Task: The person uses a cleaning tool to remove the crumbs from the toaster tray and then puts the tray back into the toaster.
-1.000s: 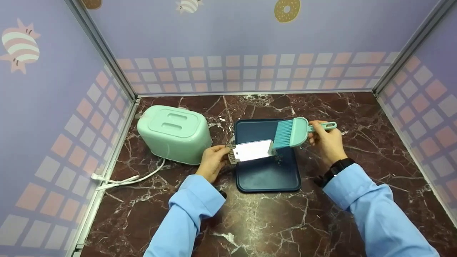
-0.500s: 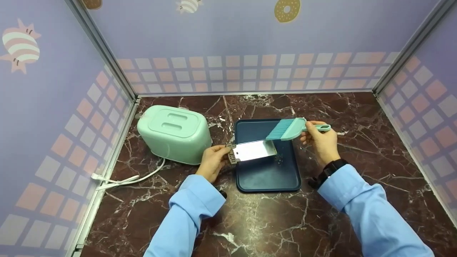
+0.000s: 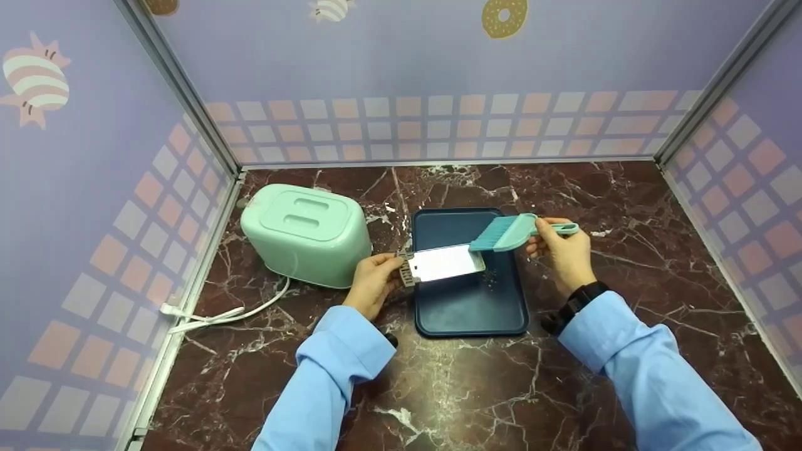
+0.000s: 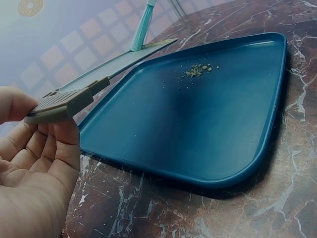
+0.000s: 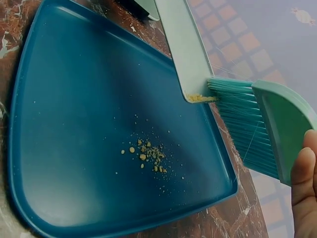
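My left hand point(image 3: 371, 285) pinches the grooved brown end of a flat metal crumb tray point(image 3: 443, 264), thumb on top and fingers underneath. The crumb tray is held over a dark blue tray point(image 3: 470, 316). In my right hand point(image 3: 569, 254) is the handle of a mint-green hand brush point(image 3: 517, 233). Its teal bristles point(image 5: 242, 124) meet the free end of the crumb tray, where yellowish crumbs point(image 5: 197, 98) line the edge. Below, a small scatter of crumbs point(image 5: 148, 154) lies on the blue tray, also visible in the left wrist view.
A mint-green toaster point(image 3: 307, 241), slots covered by a lid, stands left of the blue tray. Its white cord point(image 3: 244, 313) runs to the left wall. Patterned panels point(image 3: 432, 75) enclose the dark marbled tabletop point(image 3: 463, 401) at the back and sides.
The brush has shifted left from beyond the crumb tray's free end onto its far corner, then dipped slightly. My left hand and the crumb tray have stayed almost still.
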